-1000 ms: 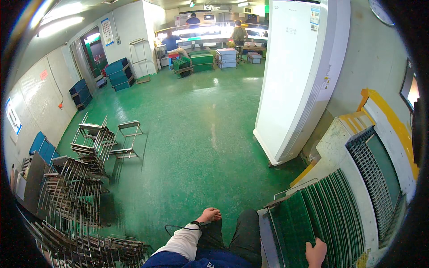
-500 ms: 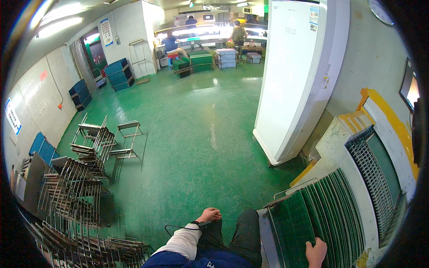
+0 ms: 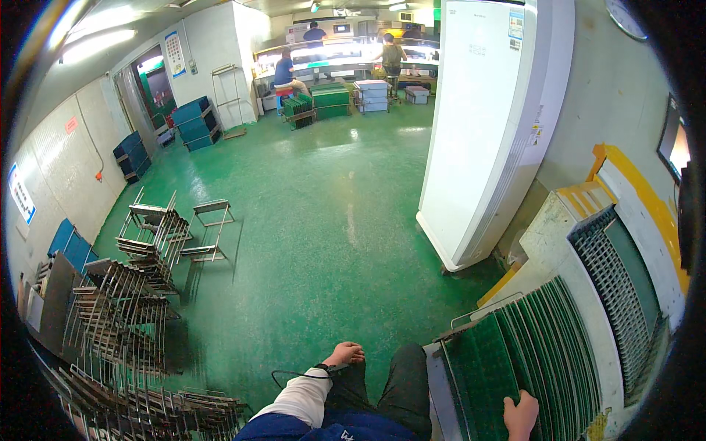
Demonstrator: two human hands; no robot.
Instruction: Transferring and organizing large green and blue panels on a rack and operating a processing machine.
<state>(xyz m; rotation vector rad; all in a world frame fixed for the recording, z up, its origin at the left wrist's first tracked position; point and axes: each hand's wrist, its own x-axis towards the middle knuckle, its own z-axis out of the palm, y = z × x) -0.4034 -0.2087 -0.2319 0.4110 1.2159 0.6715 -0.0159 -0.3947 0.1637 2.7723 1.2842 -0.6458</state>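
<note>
My left hand (image 3: 345, 353) rests above my left thigh, fingers loosely curled together, with nothing visible in it. A dark band with a thin black cable circles that wrist. At the lower right, my right hand (image 3: 521, 416) closes on the near edge of a green board (image 3: 478, 371), its thumb against the broad face. That board leans at the front of a close row of upright green boards (image 3: 562, 345) in a rack beside my right leg. The right forearm lies outside the picture.
Metal racks (image 3: 125, 309) crowd the left side. A tall white cabinet-like unit (image 3: 474, 132) stands ahead right, near a pale machine (image 3: 566, 242) with a grid-like panel. Farther off, people (image 3: 284, 72) work at a lit bench, with green board stacks (image 3: 331, 101) behind them.
Both my hands stay where they were. At the far bench, the seated person at the left has straightened, and the people beyond have shifted a little.
</note>
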